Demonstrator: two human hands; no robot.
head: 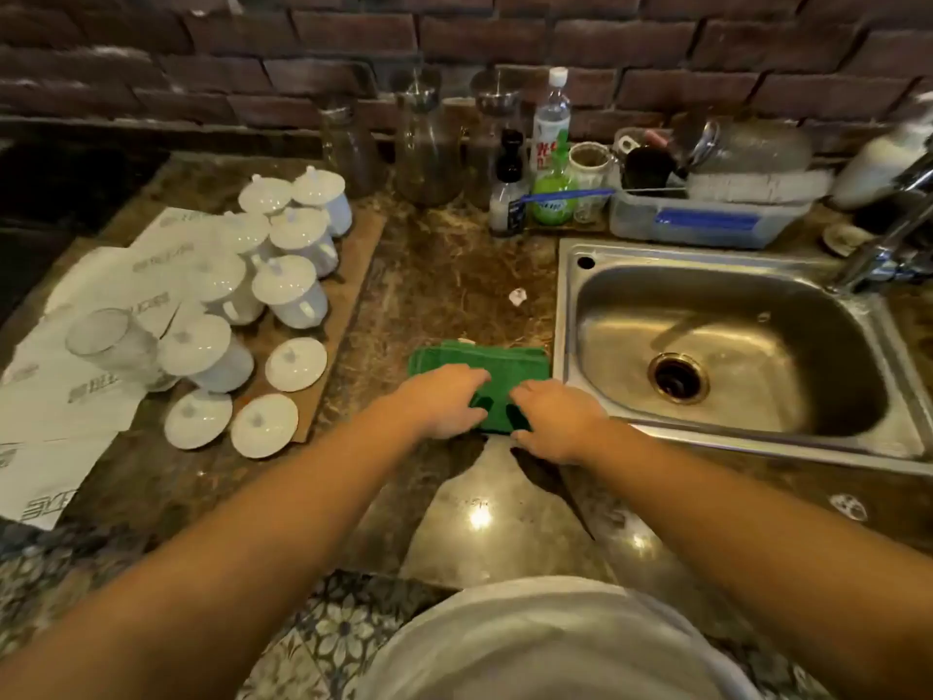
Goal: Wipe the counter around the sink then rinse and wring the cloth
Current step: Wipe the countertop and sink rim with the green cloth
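Dark brick runs along the back of a mottled brown stone counter, and everything here is easiest placed against the steel sink set into it. Just left of the sink's near corner lies a folded green cloth, flat on the stone and almost touching the basin's rim, which seems a sensible starting point for wiping round it. Both hands are on the cloth's near half: the left hand lies over its left part with fingers reaching forward, the right hand covers the corner nearest the sink, and the far strip of cloth shows beyond the fingertips. The fingers look bent down into the fabric, as if gathering or pressing it, but I cannot tell whether either hand really grips it. Judging by the dry, folded look, wiping has hardly begun. A small white scrap sits on the stone behind the cloth, close to the sink's left edge. Farther left of the sink, lidded white cups stand on cardboard, well clear of the cloth. Behind the sink a plastic tub holds brushes.
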